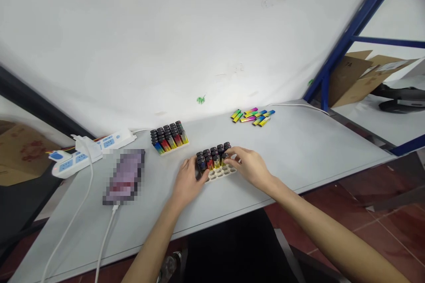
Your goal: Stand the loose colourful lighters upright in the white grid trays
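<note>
Near the front middle of the table stands a white tray (217,174) with holes, its back rows filled with several upright black-topped lighters (208,159). Empty holes show along its front. My left hand (188,181) grips the tray's left end, thumb at the front and fingers along the side. At the right end, my right hand (249,164) is pinched around a lighter (225,157) standing in the tray; its fingers partly hide it. Behind and to the left is a second tray (174,149), packed with upright lighters in red, yellow, blue and silver.
Several shiny multicoloured lighter-sized pieces (248,119) lie near the wall. On the left are a white power strip (109,142), a blurred-out phone-like object (125,177) and white cables (86,190). A blue frame (345,42) and cardboard box (352,77) stand at the right.
</note>
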`<state>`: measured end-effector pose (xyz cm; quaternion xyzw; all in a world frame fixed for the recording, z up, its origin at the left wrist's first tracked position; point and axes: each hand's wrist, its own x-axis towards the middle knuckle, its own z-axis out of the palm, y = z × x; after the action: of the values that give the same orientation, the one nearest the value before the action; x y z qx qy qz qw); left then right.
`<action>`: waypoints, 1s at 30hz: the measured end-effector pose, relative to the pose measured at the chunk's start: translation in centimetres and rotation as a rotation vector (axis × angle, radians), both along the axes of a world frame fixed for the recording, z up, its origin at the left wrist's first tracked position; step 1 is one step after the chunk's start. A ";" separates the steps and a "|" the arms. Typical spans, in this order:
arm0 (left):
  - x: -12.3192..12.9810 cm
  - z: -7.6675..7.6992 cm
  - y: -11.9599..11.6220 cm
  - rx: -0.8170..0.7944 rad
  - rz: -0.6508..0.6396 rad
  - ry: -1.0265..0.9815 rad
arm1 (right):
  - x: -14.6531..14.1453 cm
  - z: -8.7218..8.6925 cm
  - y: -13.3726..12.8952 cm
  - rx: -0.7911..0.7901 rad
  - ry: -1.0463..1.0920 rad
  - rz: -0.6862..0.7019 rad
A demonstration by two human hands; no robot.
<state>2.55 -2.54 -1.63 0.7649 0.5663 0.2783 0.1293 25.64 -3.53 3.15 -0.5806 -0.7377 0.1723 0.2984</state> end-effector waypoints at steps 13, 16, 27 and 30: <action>0.1 0.6 -0.1 -0.043 0.027 -0.003 | 9.4 -1.4 8.7 0.053 -0.290 -0.516; 0.0 0.7 -0.1 -0.046 0.033 -0.001 | 12.0 -3.2 10.1 0.001 -0.364 -0.631; -0.3 -0.1 0.0 -0.046 0.045 0.009 | 13.9 -4.9 9.1 0.028 -0.065 -0.500; -0.3 0.0 0.0 -0.056 0.054 0.014 | 12.9 -4.3 8.6 0.058 0.210 -0.430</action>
<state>2.28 -2.50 -1.67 0.7475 0.5951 0.2602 0.1391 38.56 5.12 -1.19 -0.6946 -0.5666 0.1429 0.4196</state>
